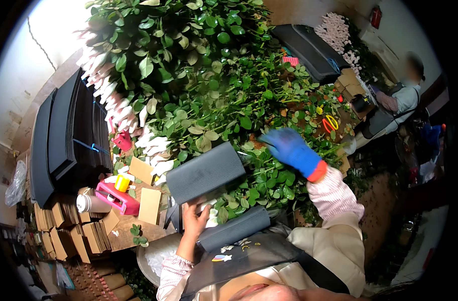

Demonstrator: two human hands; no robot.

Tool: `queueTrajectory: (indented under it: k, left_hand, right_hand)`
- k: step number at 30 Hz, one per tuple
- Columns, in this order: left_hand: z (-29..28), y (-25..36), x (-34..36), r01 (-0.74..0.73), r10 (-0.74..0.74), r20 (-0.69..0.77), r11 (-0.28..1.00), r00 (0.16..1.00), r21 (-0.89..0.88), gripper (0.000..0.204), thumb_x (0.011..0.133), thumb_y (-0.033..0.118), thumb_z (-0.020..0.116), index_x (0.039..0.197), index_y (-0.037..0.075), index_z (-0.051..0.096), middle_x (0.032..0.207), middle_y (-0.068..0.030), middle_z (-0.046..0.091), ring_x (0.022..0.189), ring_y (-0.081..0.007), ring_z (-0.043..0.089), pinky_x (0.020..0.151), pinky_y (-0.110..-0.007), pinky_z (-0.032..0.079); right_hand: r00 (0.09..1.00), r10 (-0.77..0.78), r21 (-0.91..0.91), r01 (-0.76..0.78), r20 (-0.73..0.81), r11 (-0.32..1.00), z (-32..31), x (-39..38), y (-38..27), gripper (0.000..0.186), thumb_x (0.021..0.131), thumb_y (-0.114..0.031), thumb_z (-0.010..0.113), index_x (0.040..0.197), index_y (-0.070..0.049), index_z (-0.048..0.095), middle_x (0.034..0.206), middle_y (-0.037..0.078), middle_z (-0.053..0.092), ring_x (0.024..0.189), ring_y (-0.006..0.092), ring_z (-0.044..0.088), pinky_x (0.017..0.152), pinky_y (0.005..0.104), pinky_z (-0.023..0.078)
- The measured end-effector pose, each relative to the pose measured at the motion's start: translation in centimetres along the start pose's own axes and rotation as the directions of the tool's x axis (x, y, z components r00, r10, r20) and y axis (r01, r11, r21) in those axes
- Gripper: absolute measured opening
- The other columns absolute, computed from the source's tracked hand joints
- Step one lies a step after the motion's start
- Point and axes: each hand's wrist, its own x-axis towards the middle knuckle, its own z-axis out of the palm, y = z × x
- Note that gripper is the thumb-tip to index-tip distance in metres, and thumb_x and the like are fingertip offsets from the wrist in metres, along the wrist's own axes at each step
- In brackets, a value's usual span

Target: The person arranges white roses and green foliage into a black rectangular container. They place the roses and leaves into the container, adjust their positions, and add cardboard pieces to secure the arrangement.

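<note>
My bare left hand point(193, 219) grips the lower left edge of a dark grey corrugated sheet point(206, 173); its thumb shows, and the other fingers are partly behind the sheet. Between this raised panel and a second corrugated panel point(234, 228) against my apron, some white netted flower heads point(211, 213) and leaves show; whether the panels are joined, I cannot tell. In a blue glove with a red cuff, my right hand point(292, 150) reaches over leafy stems point(269, 183) right of the sheet. Motion smears its fingers, so any grip is unclear.
A big heap of leafy stems point(214, 95) covers the table, white-sleeved heads point(113, 100) on its left. Black sheets point(71, 135) stand at left, near a pink dispenser point(117, 198), a tumbler point(92, 203) and cardboard pieces point(149, 205). Orange-yellow scissors point(330, 123) lie right; a person point(405, 98) works beyond.
</note>
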Motion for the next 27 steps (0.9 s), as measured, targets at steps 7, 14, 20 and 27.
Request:
queueTrajectory:
  k: [7,14,20,27]
  left_hand:
    - [-0.1,0.0,0.2,0.036,-0.039,0.033,0.995,0.999,0.095,0.043,0.086,0.005,0.078,0.127,0.0,0.067,0.126,-0.0126,0.054,0.098,-0.0199,0.066,0.068,-0.029,0.061]
    - [-0.3,0.6,0.1,0.007,-0.007,0.021,1.0,1.0,0.016,0.04,0.085,0.005,0.079,0.123,-0.001,0.069,0.127,-0.0159,0.054,0.104,-0.0247,0.065,0.077,-0.031,0.061]
    - [-0.4,-0.4,0.7,0.09,-0.097,0.082,0.992,0.992,0.083,0.041,0.088,0.007,0.077,0.126,-0.002,0.067,0.115,-0.0137,0.065,0.095,-0.0203,0.067,0.079,-0.031,0.056]
    - [-0.3,-0.5,0.3,0.234,-0.225,0.119,0.97,0.967,-0.068,0.035,0.09,0.012,0.077,0.12,-0.002,0.065,0.11,-0.0119,0.07,0.078,-0.0151,0.071,0.068,-0.029,0.058]
  right_hand:
    - [0.987,-0.076,-0.27,0.036,-0.138,0.962,6.9,15.7,-3.8,0.032,0.086,-0.022,0.068,0.118,-0.016,0.068,0.134,0.009,0.059,0.117,0.0288,0.059,0.105,0.0474,0.045]
    - [0.726,-0.23,-0.217,0.114,-0.648,0.969,0.8,18.3,-4.0,0.019,0.081,-0.022,0.068,0.099,-0.015,0.071,0.116,0.009,0.063,0.112,0.0297,0.058,0.101,0.0449,0.046]
    - [0.844,-0.147,-0.173,0.066,-0.516,0.983,-6.0,14.2,-2.7,0.024,0.083,-0.015,0.071,0.107,-0.015,0.07,0.111,0.007,0.067,0.106,0.0293,0.064,0.1,0.043,0.049]
    - [0.863,-0.126,-0.092,0.093,-0.489,0.991,-6.2,3.5,1.7,0.041,0.078,-0.001,0.066,0.117,-0.014,0.069,0.116,0.009,0.069,0.111,0.0341,0.064,0.097,0.0432,0.051]
